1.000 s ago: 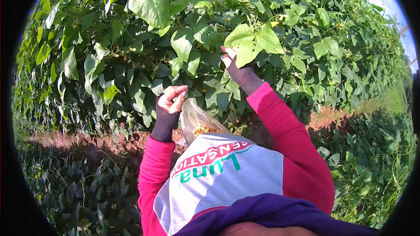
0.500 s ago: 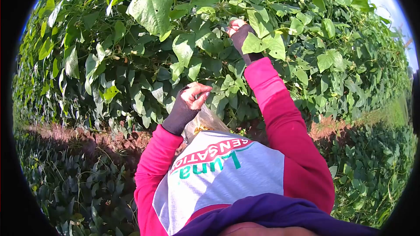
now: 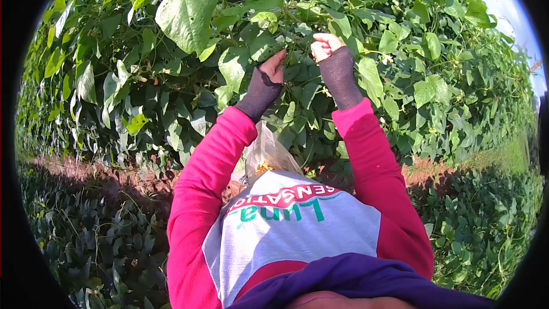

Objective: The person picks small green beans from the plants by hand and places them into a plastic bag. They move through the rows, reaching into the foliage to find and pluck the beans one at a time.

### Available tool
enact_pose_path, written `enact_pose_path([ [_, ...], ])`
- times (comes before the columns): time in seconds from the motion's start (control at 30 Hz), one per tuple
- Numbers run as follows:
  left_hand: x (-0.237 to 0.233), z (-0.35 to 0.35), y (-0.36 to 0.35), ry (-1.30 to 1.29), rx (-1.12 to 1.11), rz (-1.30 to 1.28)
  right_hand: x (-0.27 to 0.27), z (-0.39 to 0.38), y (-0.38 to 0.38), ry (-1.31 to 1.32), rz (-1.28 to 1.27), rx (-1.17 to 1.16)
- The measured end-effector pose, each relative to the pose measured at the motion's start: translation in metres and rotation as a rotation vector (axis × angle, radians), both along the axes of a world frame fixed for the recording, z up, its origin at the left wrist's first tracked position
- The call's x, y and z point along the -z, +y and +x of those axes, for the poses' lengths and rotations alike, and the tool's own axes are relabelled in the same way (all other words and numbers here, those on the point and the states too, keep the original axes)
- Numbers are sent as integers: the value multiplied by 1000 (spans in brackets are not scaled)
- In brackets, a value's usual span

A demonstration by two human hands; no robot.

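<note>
My left hand (image 3: 273,68), in a dark fingerless glove, reaches up among the leaves with its fingers pressed together. Its fingertips are partly in shadow, and whatever they touch is too small to make out. Just to the right and slightly higher, my right hand (image 3: 327,46) wears a similar dark glove. Its fingers are curled in a pinch near thin stems, and what is in them does not show. A broad green leaf (image 3: 233,67) hangs left of my left hand. Below the hands, a clear plastic bag (image 3: 271,151) with yellowish contents hangs at my front.
A dense wall of climbing leafy vines (image 3: 171,91) fills the area ahead. A large leaf (image 3: 187,18) sticks out at upper left. Reddish soil (image 3: 137,180) runs along the foot of the vines, with low dark foliage (image 3: 108,240) nearer to me.
My left hand has risen from above the bag into the leaves, close to my right hand. My right hand has shifted slightly right and down, and leaves no longer cover its wrist.
</note>
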State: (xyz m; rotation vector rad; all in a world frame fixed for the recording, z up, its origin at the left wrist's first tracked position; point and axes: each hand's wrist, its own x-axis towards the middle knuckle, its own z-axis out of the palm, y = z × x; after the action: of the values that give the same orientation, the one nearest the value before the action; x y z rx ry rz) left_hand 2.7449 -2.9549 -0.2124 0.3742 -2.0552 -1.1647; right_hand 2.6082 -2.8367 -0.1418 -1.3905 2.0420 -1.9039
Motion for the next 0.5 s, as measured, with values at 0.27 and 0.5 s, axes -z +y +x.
enact_pose_path([
  [0.27,6,-65,-78,138,185,370,86,83,78,661,389,-822],
  [0.5,-49,-82,-87,-336,273,327,88,86,104,367,601,-705],
])
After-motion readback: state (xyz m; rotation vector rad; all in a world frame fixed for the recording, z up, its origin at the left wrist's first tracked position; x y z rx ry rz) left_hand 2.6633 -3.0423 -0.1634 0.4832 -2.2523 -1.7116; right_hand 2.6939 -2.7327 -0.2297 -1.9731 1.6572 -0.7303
